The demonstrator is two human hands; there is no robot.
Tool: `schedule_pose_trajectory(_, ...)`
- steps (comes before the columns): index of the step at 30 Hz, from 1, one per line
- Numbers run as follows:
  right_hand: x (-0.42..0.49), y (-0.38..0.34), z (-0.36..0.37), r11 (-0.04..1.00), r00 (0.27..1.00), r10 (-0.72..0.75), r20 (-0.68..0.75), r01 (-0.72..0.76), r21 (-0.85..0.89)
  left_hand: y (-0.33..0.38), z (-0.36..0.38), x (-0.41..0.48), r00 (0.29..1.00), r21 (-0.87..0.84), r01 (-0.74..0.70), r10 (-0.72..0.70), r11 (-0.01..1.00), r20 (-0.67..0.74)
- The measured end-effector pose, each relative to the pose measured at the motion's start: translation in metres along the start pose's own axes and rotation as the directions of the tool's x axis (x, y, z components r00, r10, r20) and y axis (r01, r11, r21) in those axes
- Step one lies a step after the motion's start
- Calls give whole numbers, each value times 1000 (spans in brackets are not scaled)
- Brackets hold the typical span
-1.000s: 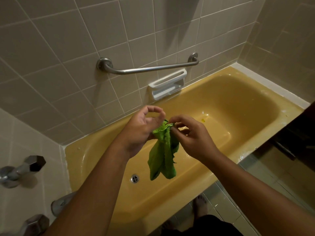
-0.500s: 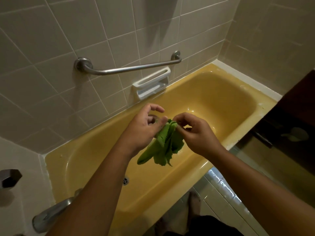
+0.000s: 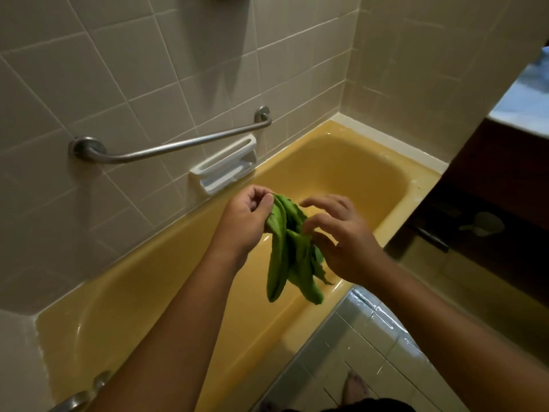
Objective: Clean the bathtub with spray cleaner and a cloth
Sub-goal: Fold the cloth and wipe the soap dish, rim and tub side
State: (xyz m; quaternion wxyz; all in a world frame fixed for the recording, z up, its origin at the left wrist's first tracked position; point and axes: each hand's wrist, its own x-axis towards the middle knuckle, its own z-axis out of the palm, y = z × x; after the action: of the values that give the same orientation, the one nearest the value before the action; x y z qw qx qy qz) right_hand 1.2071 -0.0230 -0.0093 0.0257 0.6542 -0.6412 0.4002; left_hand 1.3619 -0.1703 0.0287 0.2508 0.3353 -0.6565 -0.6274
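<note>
I judge this is early: no spray bottle in view, no foam on the yellow bathtub (image 3: 148, 251), so spraying and wiping seem left. The left hand (image 3: 246, 221) pinches the green cloth (image 3: 285, 257) at its top; the right hand (image 3: 341, 242) has its fingers spread beside it. The cloth hangs crumpled in limp folds above the tub.

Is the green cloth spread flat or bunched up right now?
Bunched: the left hand grips the green cloth, which hangs in crumpled folds.
</note>
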Motion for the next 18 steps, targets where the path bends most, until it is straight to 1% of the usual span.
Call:
schedule_pose_trajectory(1,-10,10,-5,999,998,-32,56,34,-34,1,10,6,999,-5,18,-18,1000,-34)
schedule_pose_trajectory(2,-21,20,-10,996,988,-40,147,50,-68,2,21,12,998,-18,36,-37,999,-60)
schedule_pose_trajectory(3,-33,31,-14,991,964,-21,265,55,-121,4,31,18,995,-41,55,-58,998,-76)
schedule_pose_trajectory(4,-45,44,-17,979,918,17,397,65,-192,7,41,23,993,-73,73,-79,995,-84)
schedule_pose_trajectory(5,-57,55,-19,963,842,82,534,70,-259,11,49,29,991,-112,89,-99,990,-88)
schedule_pose_trajectory(6,-69,64,-21,947,746,167,645,60,-315,16,56,33,990,-163,101,-116,981,-85)
schedule_pose_trajectory(7,-80,73,-25,940,670,236,704,27,-340,21,62,37,990,-214,107,-124,971,-67)
schedule_pose_trajectory(8,-84,80,-30,943,627,287,724,-55,-327,26,68,40,992,-262,113,-125,959,-30)
schedule_pose_trajectory(9,-87,86,-37,950,647,313,695,-209,-233,31,75,42,993,-293,119,-117,949,23)
schedule_pose_trajectory(10,-86,89,-44,919,706,349,616,-386,-78,36,83,42,991,-300,126,-106,946,83)
schedule_pose_trajectory(11,-83,94,-51,850,771,411,487,-517,102,41,92,42,985,-282,131,-94,950,142)
schedule_pose_trajectory(12,-77,98,-58,770,799,491,347,-584,256,45,100,42,978,-251,132,-84,959,192)
schedule_pose_trajectory(13,-69,102,-65,693,783,568,255,-622,364,49,109,42,968,-219,130,-76,967,238)
schedule_pose_trajectory(14,-59,106,-73,631,759,611,223,-638,442,53,115,43,957,-193,127,-69,973,282)
schedule_pose_trajectory(15,-48,110,-82,594,755,613,234,-635,493,57,121,45,943,-171,124,-62,977,328)
schedule_pose_trajectory(16,-38,115,-91,583,774,571,273,-616,529,61,126,46,926,-153,123,-58,981,374)
schedule_pose_trajectory(18,-20,117,-110,576,818,424,388,-575,582,70,134,49,891,-115,126,-61,985,450)
